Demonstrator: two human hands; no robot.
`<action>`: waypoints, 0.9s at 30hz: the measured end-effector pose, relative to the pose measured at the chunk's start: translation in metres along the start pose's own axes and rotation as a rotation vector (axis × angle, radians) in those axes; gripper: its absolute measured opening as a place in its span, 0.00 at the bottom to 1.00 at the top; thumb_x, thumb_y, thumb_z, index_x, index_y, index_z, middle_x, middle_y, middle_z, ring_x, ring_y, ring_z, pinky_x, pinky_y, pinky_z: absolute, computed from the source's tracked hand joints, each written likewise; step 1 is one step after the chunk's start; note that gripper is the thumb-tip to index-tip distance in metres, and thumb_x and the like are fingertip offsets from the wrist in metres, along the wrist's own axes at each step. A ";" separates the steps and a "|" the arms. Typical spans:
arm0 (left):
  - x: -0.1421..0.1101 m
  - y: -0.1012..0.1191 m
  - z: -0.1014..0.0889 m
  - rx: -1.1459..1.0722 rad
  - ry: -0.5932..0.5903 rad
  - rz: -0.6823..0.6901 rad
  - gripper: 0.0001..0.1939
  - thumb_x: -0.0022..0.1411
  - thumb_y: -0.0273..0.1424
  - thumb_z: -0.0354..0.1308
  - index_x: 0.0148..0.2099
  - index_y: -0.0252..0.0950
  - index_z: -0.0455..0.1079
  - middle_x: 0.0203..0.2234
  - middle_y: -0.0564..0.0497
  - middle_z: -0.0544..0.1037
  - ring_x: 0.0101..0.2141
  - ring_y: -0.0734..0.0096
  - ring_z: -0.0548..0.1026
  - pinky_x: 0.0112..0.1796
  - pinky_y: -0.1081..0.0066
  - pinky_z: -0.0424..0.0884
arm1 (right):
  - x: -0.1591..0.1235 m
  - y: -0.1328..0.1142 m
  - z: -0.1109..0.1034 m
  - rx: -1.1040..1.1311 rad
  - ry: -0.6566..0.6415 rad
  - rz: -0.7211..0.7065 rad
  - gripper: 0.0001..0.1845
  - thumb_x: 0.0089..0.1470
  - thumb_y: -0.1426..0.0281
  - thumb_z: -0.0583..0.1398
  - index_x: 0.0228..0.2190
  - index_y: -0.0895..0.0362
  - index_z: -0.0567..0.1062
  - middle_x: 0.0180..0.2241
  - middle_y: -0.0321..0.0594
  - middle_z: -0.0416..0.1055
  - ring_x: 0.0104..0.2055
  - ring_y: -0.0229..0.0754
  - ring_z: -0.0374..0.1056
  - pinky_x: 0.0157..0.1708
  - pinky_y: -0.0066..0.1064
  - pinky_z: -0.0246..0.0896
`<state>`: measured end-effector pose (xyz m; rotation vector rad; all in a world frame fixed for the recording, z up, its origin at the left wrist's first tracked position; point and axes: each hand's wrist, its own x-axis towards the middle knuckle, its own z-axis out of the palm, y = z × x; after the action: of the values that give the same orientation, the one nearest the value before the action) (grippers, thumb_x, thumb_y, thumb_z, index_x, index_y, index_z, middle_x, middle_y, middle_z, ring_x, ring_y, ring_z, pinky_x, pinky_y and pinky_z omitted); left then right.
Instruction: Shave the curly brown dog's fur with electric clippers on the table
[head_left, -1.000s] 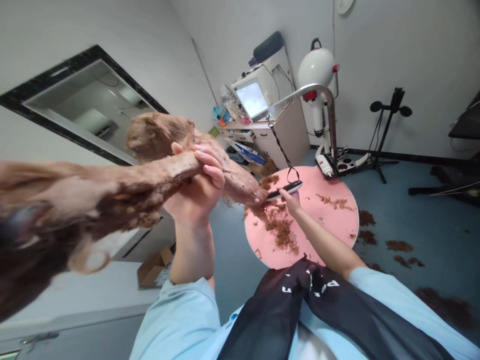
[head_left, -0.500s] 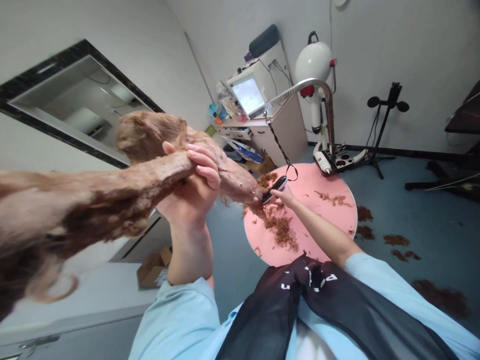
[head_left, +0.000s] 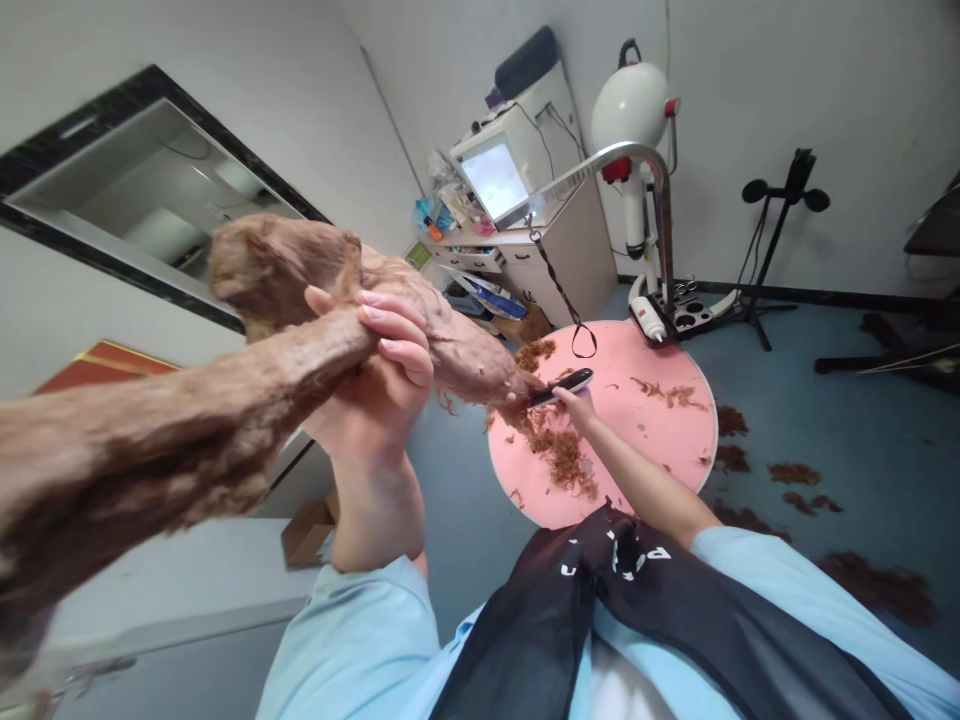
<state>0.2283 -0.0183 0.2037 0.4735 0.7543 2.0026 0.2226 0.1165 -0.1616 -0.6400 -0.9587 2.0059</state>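
Note:
A brown dog with closely clipped fur stretches from upper left down to a pink round table. My left hand is wrapped around one of its legs, close to the body; that leg reaches large and near across the left of the view. Lower right, my right hand grips a black and white hair clipper. The clipper's head meets the dog's lower end just above the table, and its blade is hidden there. Cut brown fur lies in clumps under it.
A curved metal arm with a hanging black loop rises over the table. Beside it stand a white round dryer and a tool tray. A cabinet is behind. Fur clumps dot the blue floor.
My right hand has turned the clipper to lie flatter, its back end swinging right. The dog's head and held leg have shifted slightly left, along with my left hand.

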 end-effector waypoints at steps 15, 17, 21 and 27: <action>-0.002 -0.003 0.007 0.027 0.095 0.034 0.13 0.73 0.44 0.51 0.41 0.41 0.66 0.30 0.57 0.79 0.29 0.85 0.78 0.29 0.87 0.71 | -0.014 0.014 0.001 -0.044 -0.043 0.118 0.19 0.30 0.60 0.71 0.25 0.55 0.74 0.20 0.34 0.71 0.22 0.39 0.66 0.22 0.31 0.62; -0.001 0.000 0.001 0.232 0.115 0.097 0.11 0.72 0.42 0.53 0.40 0.41 0.68 0.31 0.55 0.80 0.32 0.80 0.80 0.30 0.83 0.72 | -0.012 0.014 0.003 -0.048 -0.026 0.127 0.18 0.34 0.58 0.70 0.25 0.55 0.73 0.18 0.33 0.69 0.20 0.37 0.63 0.21 0.30 0.60; 0.000 0.002 -0.007 0.446 0.147 0.192 0.13 0.69 0.45 0.56 0.39 0.43 0.71 0.32 0.51 0.80 0.38 0.70 0.81 0.33 0.77 0.73 | -0.011 0.015 0.006 -0.047 -0.032 0.140 0.19 0.36 0.57 0.70 0.25 0.55 0.72 0.19 0.33 0.70 0.19 0.37 0.63 0.20 0.30 0.59; 0.000 -0.003 0.000 0.417 0.174 0.164 0.14 0.72 0.42 0.52 0.37 0.41 0.71 0.33 0.50 0.79 0.38 0.72 0.80 0.32 0.79 0.72 | -0.025 0.014 0.011 -0.030 0.030 0.102 0.23 0.42 0.50 0.67 0.29 0.55 0.71 0.20 0.35 0.70 0.20 0.37 0.63 0.19 0.30 0.60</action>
<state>0.2301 -0.0170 0.2020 0.6229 1.2894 2.0576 0.2220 0.0859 -0.1641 -0.7469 -0.9574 2.0681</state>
